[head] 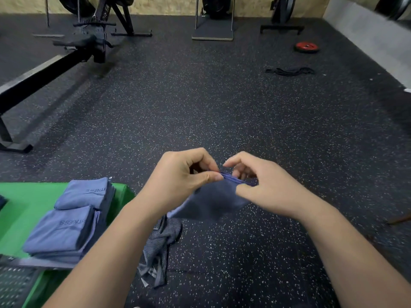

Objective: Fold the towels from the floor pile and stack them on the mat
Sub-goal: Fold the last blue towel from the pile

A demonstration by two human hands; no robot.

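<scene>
Head view, looking down at a speckled black floor [222, 107].

- Green mat [26, 203] lay at lower left. All places below are given from it.
- On the mat's right side: a stack of folded blue towels [62, 232], several layers. Long axis ran from the mat's near edge toward its far right corner. The printed lettering read upside down from the camera.
- Another folded blue towel [86, 192] sat at the mat's far right corner on the same line, its near end lapping onto the stack.
- Just right of the mat, above the floor: a dark blue towel [211, 201] held up between both hands. Its top hem ran left to right, away from the mat, dipping slightly at the far end. The cloth hung down from the hem, trailing back toward the mat's near right corner.
- Left hand [178, 176]: thumb and forefinger pinched the hem's mat-side end, other fingers curled.
- Right hand [262, 185]: thumb and bent fingers gripped the hem's other end.
- On the floor beside the mat's right edge, under the left forearm: a crumpled grey striped cloth [160, 247].
- Beyond the mat's far edge: a rowing machine [55, 61].
- Far right of the mat, well apart: a red weight plate [306, 47] and a black strap [290, 71] on the floor.
</scene>
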